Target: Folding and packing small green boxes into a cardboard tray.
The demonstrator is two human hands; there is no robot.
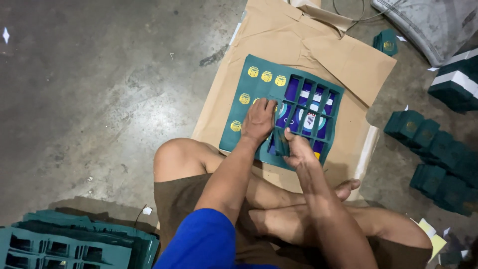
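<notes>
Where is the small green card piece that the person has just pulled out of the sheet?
In the head view, the small green card piece is pinched in the right hand, just above the near edge of the green die-cut card sheet, beside the left hand.

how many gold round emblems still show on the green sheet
6 gold round emblems on the green die-cut card sheet: three along the top, two mid-left, one lower-left. The left hand may hide more.

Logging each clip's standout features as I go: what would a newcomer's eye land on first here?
The teal die-cut sheet on brown paper at centre draws the eye, gold emblems on its left part, empty windows on its right. The left hand presses it flat while the right hand pinches a small teal piece at its near edge. Stacks of punched-out teal pieces sit at right, spent sheets at bottom left.
</notes>
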